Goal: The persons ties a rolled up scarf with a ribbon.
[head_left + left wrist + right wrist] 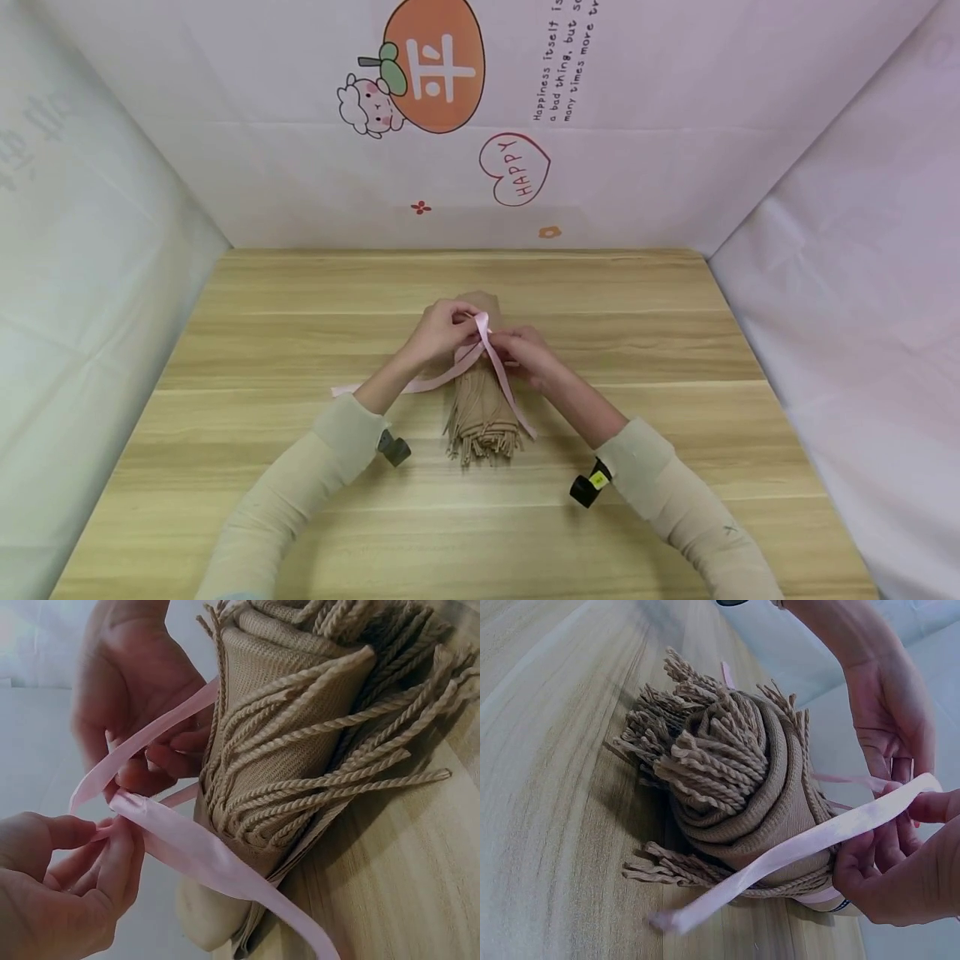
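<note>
A rolled tan scarf (480,404) with twisted fringe lies on the table, its fringed end toward me. Around its middle runs a pink ribbon (504,379), crossed on top with two loose tails. My left hand (442,329) pinches the ribbon between thumb and fingers above the roll; the left wrist view shows this grip closely. From the other side my right hand (907,866) holds the ribbon near the crossing, fingers curled. One ribbon tail hangs over the scarf's right side, and the other trails left under my left forearm. The crossing itself is partly hidden by fingers.
The wood-grain table (247,333) spreads around the scarf. White printed cloth (637,167) stands behind it and along both sides. Small dark cameras (393,448) are strapped at both wrists.
</note>
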### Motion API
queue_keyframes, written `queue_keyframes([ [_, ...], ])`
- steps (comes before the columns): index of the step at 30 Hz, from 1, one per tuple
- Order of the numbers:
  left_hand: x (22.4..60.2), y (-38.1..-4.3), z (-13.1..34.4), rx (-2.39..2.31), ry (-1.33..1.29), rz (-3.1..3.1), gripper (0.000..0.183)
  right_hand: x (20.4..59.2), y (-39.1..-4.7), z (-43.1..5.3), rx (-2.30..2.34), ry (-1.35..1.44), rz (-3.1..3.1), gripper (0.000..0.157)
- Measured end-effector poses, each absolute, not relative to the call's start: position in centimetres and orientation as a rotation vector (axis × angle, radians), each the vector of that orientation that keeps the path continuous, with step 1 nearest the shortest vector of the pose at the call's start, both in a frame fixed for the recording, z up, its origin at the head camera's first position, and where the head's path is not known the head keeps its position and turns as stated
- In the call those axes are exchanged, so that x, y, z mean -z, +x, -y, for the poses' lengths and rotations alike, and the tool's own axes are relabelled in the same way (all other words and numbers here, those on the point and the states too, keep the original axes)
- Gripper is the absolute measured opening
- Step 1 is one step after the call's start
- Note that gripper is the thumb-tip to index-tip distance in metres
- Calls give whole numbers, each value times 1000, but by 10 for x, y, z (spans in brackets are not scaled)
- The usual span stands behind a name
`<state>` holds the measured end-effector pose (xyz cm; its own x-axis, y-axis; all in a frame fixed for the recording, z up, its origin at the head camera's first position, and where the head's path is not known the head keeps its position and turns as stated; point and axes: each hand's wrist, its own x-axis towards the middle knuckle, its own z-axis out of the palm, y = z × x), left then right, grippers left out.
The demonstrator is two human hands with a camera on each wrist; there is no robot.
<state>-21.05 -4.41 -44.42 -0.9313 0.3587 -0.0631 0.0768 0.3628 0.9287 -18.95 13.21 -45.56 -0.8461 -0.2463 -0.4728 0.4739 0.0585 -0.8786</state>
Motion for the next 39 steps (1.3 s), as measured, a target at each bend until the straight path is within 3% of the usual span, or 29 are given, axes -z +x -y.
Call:
queue_keyframes([
  [4,445,-211,45,-1653,382,-2346,26,452,-190,-133,1922,218,-1812,28],
  [9,451,-212,47,-1751,373,-2308,25,452,-191,-134,2036,232,-1753,16],
  [16,456,-213,45,-2009,217,-2043,30,452,-195,-139,2167,194,-1577,33],
  [27,452,-213,52,-2202,164,-1882,36,443,-199,-148,2217,89,-1479,38],
  [39,447,-213,61,-2320,169,-1821,19,429,-202,-160,2220,107,-1469,37],
])
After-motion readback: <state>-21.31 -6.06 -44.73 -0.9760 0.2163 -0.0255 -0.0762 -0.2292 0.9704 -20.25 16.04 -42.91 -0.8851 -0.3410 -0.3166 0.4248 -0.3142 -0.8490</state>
